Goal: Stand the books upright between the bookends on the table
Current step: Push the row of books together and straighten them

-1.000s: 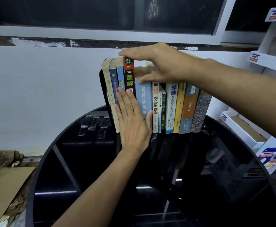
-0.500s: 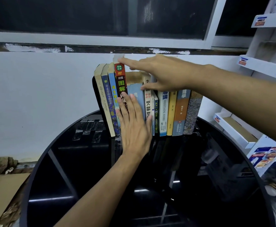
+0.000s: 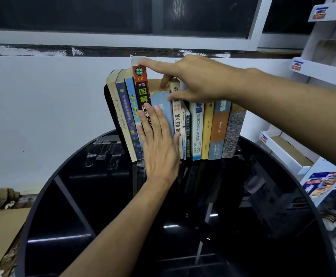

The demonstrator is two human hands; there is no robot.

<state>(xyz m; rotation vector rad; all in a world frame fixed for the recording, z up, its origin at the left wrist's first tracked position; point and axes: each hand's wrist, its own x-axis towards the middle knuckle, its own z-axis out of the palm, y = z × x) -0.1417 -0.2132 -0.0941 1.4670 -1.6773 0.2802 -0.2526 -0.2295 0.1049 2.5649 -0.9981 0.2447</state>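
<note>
Books (image 3: 197,124) stand in a row on the table (image 3: 243,216). Left hand (image 3: 159,144), fingers straight, presses the spine of the red book (image 3: 142,86); right hand (image 3: 199,80) lies over the tops beside it — pinching or not, unclear. Pushed hard, books right of it could topple — nothing visibly braces that end.

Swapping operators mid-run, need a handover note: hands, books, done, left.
Left hand: flat, fingers straight, pressing the spines mid-row.
Right hand: on the book tops, index finger on the tall red-spined book; grip unclear.
Books: all in view upright in one row on the black table, leaning slightly onto the left bookend; right bookend hidden.
Done: books standing.
Left: square the row, let go.
</note>
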